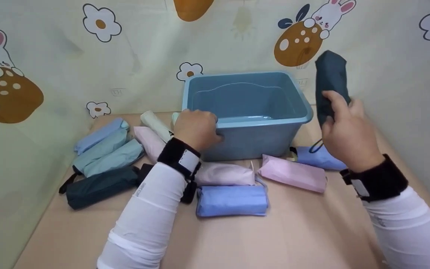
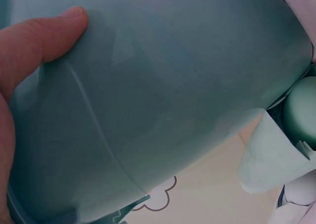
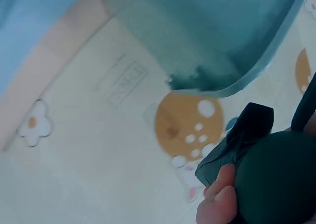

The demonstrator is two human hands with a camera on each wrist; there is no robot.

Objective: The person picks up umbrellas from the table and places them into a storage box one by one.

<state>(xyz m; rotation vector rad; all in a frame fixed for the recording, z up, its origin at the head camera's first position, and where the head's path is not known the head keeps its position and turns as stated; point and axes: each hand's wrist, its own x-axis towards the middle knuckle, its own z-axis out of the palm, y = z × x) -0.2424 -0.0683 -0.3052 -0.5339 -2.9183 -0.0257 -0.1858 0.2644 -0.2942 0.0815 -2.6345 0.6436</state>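
Note:
My right hand (image 1: 353, 130) grips a dark green folded umbrella (image 1: 330, 74), held upright to the right of a blue plastic bin (image 1: 254, 140). The umbrella's round handle end (image 3: 276, 179) faces the right wrist camera, and its strap loop hangs below my fingers. With my left hand (image 1: 197, 129) I hold the bin by its front left rim, fingers over the edge. In the left wrist view my thumb (image 2: 54, 33) lies against the bin's outer wall. Inside, the visible part of the bin shows only bare walls and floor.
Left of the bin lie several folded umbrellas, among them a dark green one (image 1: 101, 186) and a pale green one (image 1: 155, 125). In front are a blue umbrella (image 1: 233, 201) and pink ones (image 1: 293, 173). A patterned wall covering (image 1: 144, 45) stands behind.

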